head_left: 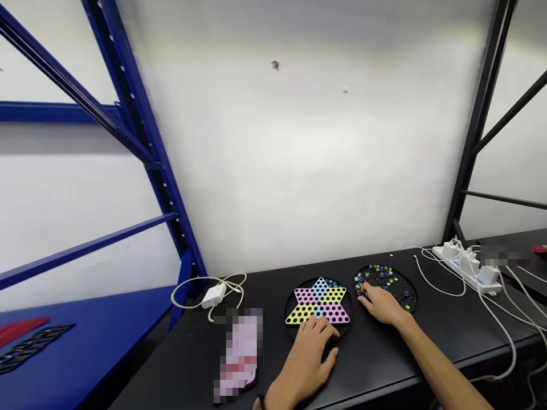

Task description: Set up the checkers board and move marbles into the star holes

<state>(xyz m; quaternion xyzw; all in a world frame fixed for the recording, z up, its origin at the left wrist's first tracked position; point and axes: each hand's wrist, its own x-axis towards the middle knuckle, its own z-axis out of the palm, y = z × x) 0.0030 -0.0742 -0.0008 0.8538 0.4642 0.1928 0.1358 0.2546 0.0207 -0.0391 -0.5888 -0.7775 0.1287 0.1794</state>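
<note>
A star-shaped Chinese checkers board in pink, yellow and light blue, full of dark holes, sits in a round black tray. Several blue marbles lie by its upper right edge. My left hand rests at the near side of the board, fingers stretched over its front edge and thumb apart, covering the near point. To the right, a second round black tray holds scattered coloured marbles. Over its left side, my right hand pinches among the marbles; its fingertips partly hide the marble there.
A pixelated pink phone-like object lies left of my left hand. Behind it is a white charger with a looped cable. A power strip with plugs and trailing white cables is at the right. Behind the black table rises a white wall.
</note>
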